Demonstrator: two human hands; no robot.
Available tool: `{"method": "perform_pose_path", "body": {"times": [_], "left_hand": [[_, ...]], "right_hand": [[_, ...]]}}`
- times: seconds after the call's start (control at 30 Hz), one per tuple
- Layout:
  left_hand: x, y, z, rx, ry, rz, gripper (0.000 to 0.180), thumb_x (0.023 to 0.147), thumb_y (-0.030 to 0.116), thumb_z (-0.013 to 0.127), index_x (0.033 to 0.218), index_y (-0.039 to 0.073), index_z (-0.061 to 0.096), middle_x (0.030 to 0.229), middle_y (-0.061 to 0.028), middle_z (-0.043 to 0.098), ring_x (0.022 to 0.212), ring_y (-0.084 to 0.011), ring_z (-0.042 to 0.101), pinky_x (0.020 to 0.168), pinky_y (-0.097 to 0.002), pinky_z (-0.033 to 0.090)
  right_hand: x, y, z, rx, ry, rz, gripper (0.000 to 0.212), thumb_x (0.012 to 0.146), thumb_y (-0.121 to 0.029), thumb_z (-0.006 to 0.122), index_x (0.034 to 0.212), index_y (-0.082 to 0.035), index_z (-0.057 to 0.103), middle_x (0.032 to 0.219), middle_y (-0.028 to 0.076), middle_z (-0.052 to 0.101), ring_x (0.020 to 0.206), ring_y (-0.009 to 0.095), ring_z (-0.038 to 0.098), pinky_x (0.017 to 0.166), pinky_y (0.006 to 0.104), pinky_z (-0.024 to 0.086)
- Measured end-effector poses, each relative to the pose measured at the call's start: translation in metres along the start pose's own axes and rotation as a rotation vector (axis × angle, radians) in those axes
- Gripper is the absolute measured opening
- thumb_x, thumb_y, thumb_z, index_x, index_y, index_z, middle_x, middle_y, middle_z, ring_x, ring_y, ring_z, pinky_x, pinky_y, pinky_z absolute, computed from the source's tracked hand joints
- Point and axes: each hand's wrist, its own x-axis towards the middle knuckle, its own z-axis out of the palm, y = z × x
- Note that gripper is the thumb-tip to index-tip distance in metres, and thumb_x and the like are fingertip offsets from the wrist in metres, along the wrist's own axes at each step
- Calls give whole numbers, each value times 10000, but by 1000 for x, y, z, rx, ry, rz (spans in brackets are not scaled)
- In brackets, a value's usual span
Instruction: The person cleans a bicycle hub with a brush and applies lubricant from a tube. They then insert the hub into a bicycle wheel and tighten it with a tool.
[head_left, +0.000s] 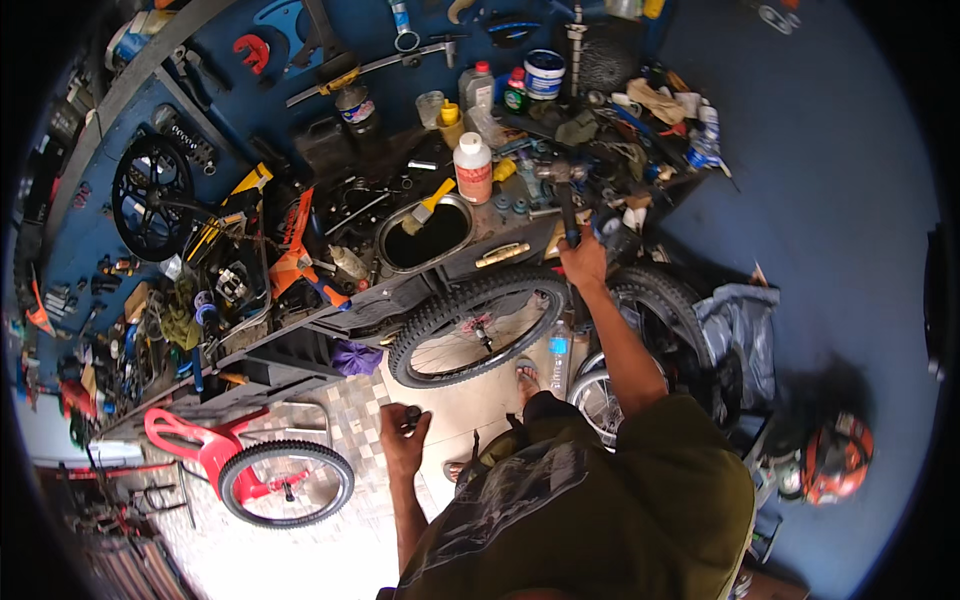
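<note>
My right hand (586,258) is closed around the dark handle of a hammer (569,212), whose metal head is over the cluttered right part of the workbench. Lower and to the left, my left hand (403,446) is closed on a small dark round part (412,414); its exact kind is too small to make out. Between my hands and the bench stands a bicycle wheel (428,322) with a knobby tyre, tilted near the bench front. Neither hand touches it.
On the workbench (487,243) sit a metal basin (384,255) of dark liquid, a yellow brush (436,197) and a white bottle (473,168). More wheels (655,290) stand at right, beside a water bottle (558,358). A red frame (205,440) with a wheel stands left.
</note>
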Motion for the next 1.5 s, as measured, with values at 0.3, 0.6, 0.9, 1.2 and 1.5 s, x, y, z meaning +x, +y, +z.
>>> {"method": "perform_pose_path", "body": {"times": [0.3, 0.6, 0.9, 1.2, 1.5], "left_hand": [[44, 84, 116, 85, -40, 110, 437, 803, 99, 843, 1080, 27, 513, 826, -92, 668, 722, -165, 635, 656, -316, 526], [69, 81, 116, 143, 34, 104, 453, 781, 110, 857, 1063, 23, 514, 853, -97, 649, 705, -188, 600, 651, -334, 517], [93, 74, 94, 66, 25, 129, 427, 782, 93, 851, 1035, 29, 514, 812, -76, 616, 686, -174, 564, 619, -314, 489], [116, 68, 36, 112, 91, 131, 424, 785, 113, 856, 1042, 39, 528, 839, -72, 630, 692, -165, 577, 619, -318, 496], [110, 63, -7, 111, 156, 74, 383, 813, 84, 828, 1050, 29, 532, 875, -80, 667, 736, -156, 644, 648, -308, 531]], "right_hand": [[122, -4, 15, -184, -25, -155, 463, 905, -291, 662, 1299, -100, 510, 1055, 253, 692, 963, 470, 671, 825, 562, 524], [135, -2, 25, -368, 28, -254, 460, 898, -216, 688, 1306, -103, 508, 1161, 180, 584, 1146, 390, 562, 882, 517, 545], [85, -40, 2, -190, 120, -571, 266, 864, -198, 694, 1090, -61, 669, 1043, 154, 626, 1027, 371, 595, 845, 471, 514], [24, -118, 49, 41, -135, -744, 182, 894, -186, 672, 1033, -70, 673, 952, 129, 677, 943, 338, 638, 797, 453, 525], [-25, -193, 75, 279, -537, -870, 180, 903, -191, 681, 1038, -71, 677, 893, 108, 707, 812, 276, 695, 696, 400, 554]]}}
